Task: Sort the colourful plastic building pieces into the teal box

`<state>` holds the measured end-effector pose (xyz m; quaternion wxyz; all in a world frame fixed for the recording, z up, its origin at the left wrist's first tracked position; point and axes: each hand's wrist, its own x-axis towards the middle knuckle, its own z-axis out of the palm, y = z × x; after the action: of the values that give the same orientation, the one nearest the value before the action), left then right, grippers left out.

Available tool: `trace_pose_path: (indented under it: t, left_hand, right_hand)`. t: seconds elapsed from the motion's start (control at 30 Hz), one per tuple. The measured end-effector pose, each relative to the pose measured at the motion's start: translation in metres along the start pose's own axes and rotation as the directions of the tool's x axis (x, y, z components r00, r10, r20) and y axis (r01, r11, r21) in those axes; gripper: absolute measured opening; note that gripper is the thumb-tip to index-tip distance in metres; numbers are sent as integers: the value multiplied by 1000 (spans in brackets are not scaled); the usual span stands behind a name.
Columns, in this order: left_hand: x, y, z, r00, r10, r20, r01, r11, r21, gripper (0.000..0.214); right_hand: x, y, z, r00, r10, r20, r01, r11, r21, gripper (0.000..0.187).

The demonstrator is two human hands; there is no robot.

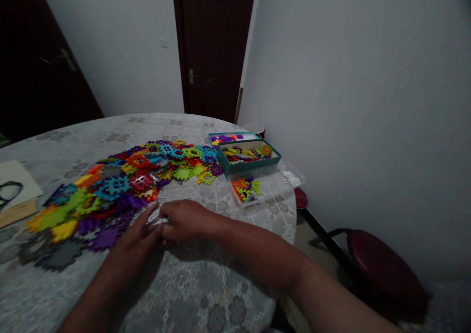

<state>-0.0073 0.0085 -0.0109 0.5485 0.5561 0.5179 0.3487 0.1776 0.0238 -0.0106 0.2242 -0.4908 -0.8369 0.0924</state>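
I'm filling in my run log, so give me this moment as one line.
left hand: at white piece, grip unclear | right hand: fingers curled beside it, grip unclear | ahead-left: colorful pile | ahead-right: green box, clear tray

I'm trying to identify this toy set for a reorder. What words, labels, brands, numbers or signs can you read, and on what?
None can be read in this view.
Front teal box: no lettering visible on its outer front side.
Toothed plastic pieces: too small and blurred to tell any markings.
White piece between the left hand and right hand: partly covered, too blurred to tell.
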Motion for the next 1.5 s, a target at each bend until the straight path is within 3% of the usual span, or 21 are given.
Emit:
trace_pose_path:
  t: [0.1, 0.27, 0.37, 0.5, 0.6, 0.67, 0.77, 1.07, 1.33, 1.5]
  left_hand:
    - [-2, 2, 2, 987, -72, 147, 86, 992, -92, 101]
    - [4, 2, 0, 992, -92, 91, 95, 995, -29, 90]
    - [7, -2, -2, 995, -79, 56, 78, 997, 23, 84]
    - [5, -10, -1, 997, -53, 57, 50, 997, 53, 78]
    - [2, -7, 2, 998, -53, 40, 50, 996, 70, 76]
    - [0, -2, 4, 998, -59, 28, 57, 995, 78, 75]
    - [0, 6, 5, 997, -77, 4, 76, 992, 100, 75]
    - [0, 10, 7, 997, -80, -13, 81, 984, 160, 75]
    - [1, 5, 6, 996, -91, -2, 91, 988, 127, 79]
    - [3, 5, 5, 995, -100, -3, 100, 985, 137, 79]
  right_hand:
    - [-21, -2, -26, 1000, 19, 4, -19, 999, 44, 21]
    - [-77, 27, -96, 985, 152, -81, -145, 986, 81, 20]
    - [-119, 76, -146, 961, 232, -150, -229, 973, 41, 18]
    - [-173, 165, -209, 897, 396, -196, -425, 895, -138, 16]
    - [-202, 225, -243, 835, 510, -205, -550, 772, -319, 21]
    - [-215, 253, -256, 817, 544, -193, -574, 734, -363, 21]
    - [-225, 280, -259, 816, 556, -156, -569, 727, -385, 20]
    - [-237, 331, -232, 829, 543, -130, -539, 717, -441, 22]
    - [-246, 345, -220, 809, 551, -204, -575, 672, -466, 26]
    - [-249, 349, -216, 757, 578, -304, -647, 602, -467, 23]
